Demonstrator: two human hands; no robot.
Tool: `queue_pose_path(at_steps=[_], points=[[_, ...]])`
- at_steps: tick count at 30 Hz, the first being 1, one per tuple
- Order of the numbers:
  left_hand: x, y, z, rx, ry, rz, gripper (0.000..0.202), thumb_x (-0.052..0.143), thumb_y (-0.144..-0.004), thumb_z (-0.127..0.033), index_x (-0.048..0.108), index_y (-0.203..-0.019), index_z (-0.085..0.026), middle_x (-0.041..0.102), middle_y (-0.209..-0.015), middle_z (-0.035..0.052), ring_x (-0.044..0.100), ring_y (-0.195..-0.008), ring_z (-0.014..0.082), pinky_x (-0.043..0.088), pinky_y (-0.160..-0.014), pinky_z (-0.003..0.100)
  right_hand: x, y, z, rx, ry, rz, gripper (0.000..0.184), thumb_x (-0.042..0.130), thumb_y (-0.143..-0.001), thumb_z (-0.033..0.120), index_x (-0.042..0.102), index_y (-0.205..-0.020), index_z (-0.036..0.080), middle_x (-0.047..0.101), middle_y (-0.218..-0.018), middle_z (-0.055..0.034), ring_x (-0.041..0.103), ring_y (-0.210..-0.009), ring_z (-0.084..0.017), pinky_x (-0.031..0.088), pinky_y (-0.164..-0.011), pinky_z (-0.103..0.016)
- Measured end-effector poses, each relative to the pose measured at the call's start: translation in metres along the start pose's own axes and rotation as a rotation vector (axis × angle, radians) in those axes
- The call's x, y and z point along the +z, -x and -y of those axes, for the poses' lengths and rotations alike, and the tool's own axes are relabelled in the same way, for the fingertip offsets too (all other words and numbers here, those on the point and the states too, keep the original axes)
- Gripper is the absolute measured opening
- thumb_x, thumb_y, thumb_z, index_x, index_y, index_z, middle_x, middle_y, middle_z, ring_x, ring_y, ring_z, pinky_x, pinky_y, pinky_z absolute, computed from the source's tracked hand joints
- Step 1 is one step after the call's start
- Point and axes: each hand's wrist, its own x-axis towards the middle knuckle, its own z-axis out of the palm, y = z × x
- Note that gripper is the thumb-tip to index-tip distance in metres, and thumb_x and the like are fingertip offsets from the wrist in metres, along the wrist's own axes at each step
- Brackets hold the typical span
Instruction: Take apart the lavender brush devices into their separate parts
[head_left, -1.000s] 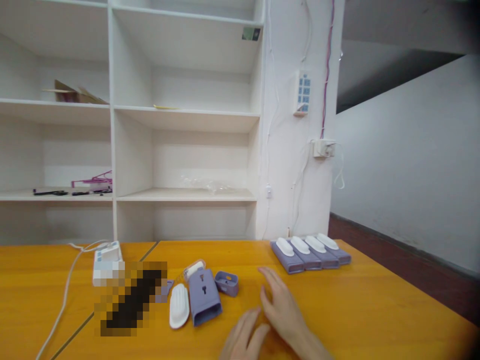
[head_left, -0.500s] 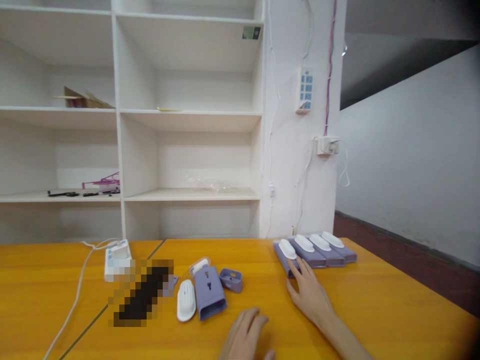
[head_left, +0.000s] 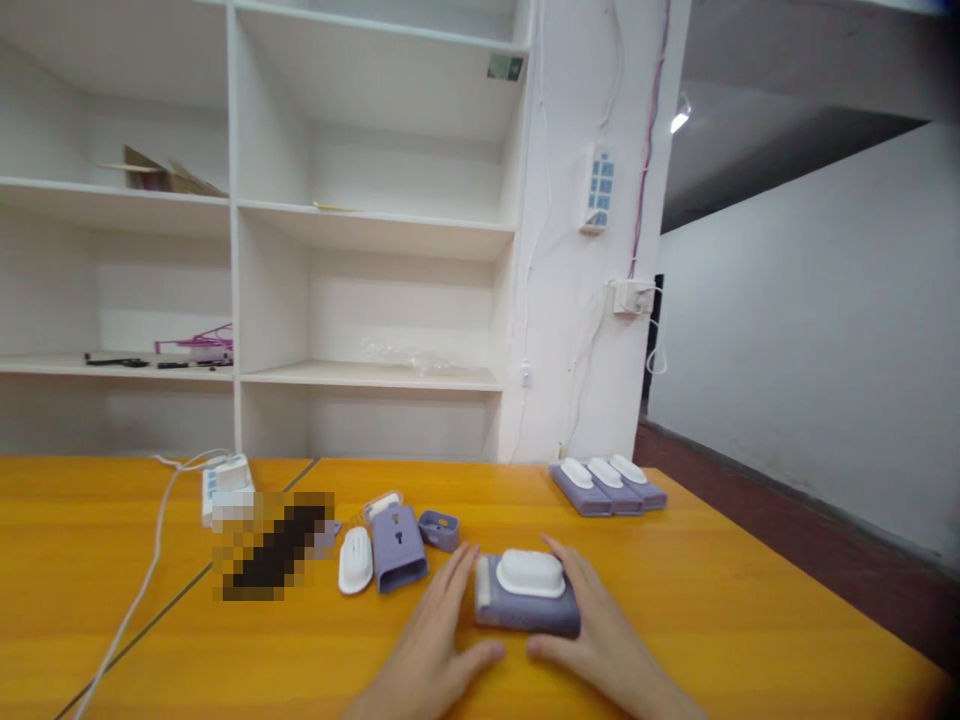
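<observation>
A flat purple plastic case (head_left: 517,612) lies on the table in front of me, a white oval cap-like part (head_left: 531,572) on its top. My right hand (head_left: 592,620) grips the case at its right end, fingers along the far side and thumb at the near side. At the other end, my left hand (head_left: 442,620) is open, thumb and fingers apart, close beside the case; whether it touches is hard to tell. Left of my hands lie an open-ended purple case (head_left: 400,555), a loose white oval part (head_left: 355,562) and a small purple open piece (head_left: 439,530).
Several purple cases with white parts (head_left: 611,498) sit side by side at the table's far right. A white power strip (head_left: 225,488) with a cable and a pixelated dark object (head_left: 277,555) lie at left. White shelves (head_left: 375,375) stand behind the table (head_left: 712,620).
My right hand has brought one case from the far-right row to the table's middle front and turned it sideways. My left hand has moved forward to its left end. The view has shifted slightly.
</observation>
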Motion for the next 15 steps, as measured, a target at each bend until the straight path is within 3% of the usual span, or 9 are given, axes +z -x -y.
queue_pose_path(at_steps=[5, 11, 15], points=[[0.000, 0.000, 0.001, -0.012, 0.060, 0.084, 0.097, 0.081, -0.076, -0.026, 0.029, -0.158, -0.028, 0.035, -0.162, 0.0124, 0.036, -0.148, 0.0328, 0.034, -0.120, 0.054, -0.004, 0.004, -0.002, -0.014, -0.032, 0.081, 0.093, 0.083, -0.069, 0.051, 0.046, -0.147, 0.018, 0.049, -0.151, -0.0161, 0.047, -0.138, -0.033, 0.034, -0.118, -0.047], [-0.002, -0.004, -0.003, -0.071, 0.220, 0.061, 0.073, 0.083, -0.077, -0.029, 0.051, -0.143, -0.026, 0.052, -0.150, 0.0110, 0.049, -0.139, 0.0300, 0.036, -0.119, 0.048, -0.006, 0.004, -0.005, -0.025, -0.063, 0.150, 0.107, 0.089, -0.057, 0.059, 0.049, -0.147, 0.020, 0.050, -0.152, -0.0147, 0.046, -0.140, -0.034, 0.033, -0.119, -0.045], [-0.011, -0.009, -0.013, -0.056, 0.228, 0.087, 0.071, 0.088, -0.069, -0.033, 0.060, -0.134, -0.027, 0.058, -0.137, 0.0086, 0.054, -0.130, 0.0286, 0.041, -0.115, 0.044, -0.010, 0.001, -0.003, -0.024, -0.087, 0.151, 0.111, 0.089, -0.053, 0.063, 0.049, -0.148, 0.022, 0.051, -0.151, -0.0145, 0.047, -0.139, -0.035, 0.033, -0.119, -0.047]])
